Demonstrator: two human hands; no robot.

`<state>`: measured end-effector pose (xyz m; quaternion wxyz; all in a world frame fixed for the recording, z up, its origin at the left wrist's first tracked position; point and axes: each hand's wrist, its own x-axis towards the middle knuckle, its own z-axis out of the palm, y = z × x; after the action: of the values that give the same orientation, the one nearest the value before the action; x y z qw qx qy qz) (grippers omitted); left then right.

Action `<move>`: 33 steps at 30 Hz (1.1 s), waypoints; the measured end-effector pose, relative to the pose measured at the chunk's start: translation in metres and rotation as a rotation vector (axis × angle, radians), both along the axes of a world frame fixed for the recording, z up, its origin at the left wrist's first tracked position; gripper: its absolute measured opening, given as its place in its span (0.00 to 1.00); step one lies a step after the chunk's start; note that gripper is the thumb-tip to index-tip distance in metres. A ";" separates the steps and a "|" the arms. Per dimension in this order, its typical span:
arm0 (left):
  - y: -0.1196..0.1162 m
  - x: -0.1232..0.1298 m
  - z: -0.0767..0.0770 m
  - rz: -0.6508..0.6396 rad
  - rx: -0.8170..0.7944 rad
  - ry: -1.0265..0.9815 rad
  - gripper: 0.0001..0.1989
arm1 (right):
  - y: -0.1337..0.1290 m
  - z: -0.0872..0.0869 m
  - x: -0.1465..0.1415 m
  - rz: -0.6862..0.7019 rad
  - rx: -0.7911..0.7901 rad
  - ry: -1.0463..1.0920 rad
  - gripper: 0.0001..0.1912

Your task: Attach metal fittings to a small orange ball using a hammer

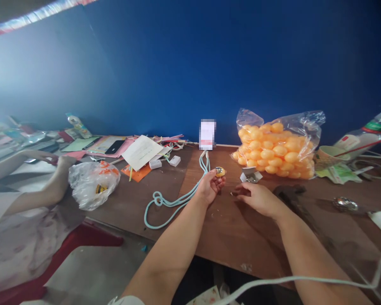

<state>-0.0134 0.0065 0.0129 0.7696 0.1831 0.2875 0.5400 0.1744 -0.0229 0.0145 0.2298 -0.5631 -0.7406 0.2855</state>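
Note:
My left hand (211, 186) is closed around a small rounded yellow piece with a shiny silver part (220, 171), held just above the brown table (222, 228). To its right, my right hand (257, 197) is low over the table, thumb and fingers pinched at a tiny dark, shiny bit (232, 193) too small to name. Just beyond those fingers stands a small open white box (250, 175) with small metallic pieces inside. A light blue lanyard (178, 199) lies looped beside my left forearm, joined to a white badge (207, 134) against the blue wall.
A clear bag of orange balls (273, 148) stands behind my right hand. A hammer (300, 207) and a shiny silver piece (345, 204) lie to the right. Leftward are a plastic bag (93, 184), papers (142, 152) and another person's arm (41, 197). A pale cable (282, 279) crosses in front.

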 end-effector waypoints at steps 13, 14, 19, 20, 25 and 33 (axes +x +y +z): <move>0.000 0.001 0.000 0.027 -0.002 -0.012 0.09 | 0.002 -0.007 -0.023 -0.008 0.103 -0.275 0.07; 0.000 0.001 -0.001 0.023 -0.004 -0.018 0.09 | 0.002 -0.007 -0.023 -0.012 0.100 -0.303 0.07; 0.001 0.000 -0.003 -0.006 -0.007 -0.075 0.11 | -0.001 -0.007 -0.023 -0.060 0.098 -0.376 0.08; 0.001 0.000 -0.003 -0.012 -0.004 -0.082 0.11 | -0.001 -0.007 -0.023 -0.080 0.109 -0.342 0.07; 0.001 0.000 -0.005 -0.046 0.000 -0.112 0.11 | 0.002 -0.005 -0.022 -0.171 0.074 0.166 0.09; -0.001 0.002 0.000 -0.116 -0.014 -0.112 0.13 | -0.001 0.008 -0.024 -0.254 0.068 0.518 0.15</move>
<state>-0.0113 0.0054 0.0131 0.8157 0.1636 0.2367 0.5018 0.1508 -0.0235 0.0226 0.4642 -0.5517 -0.5900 0.3635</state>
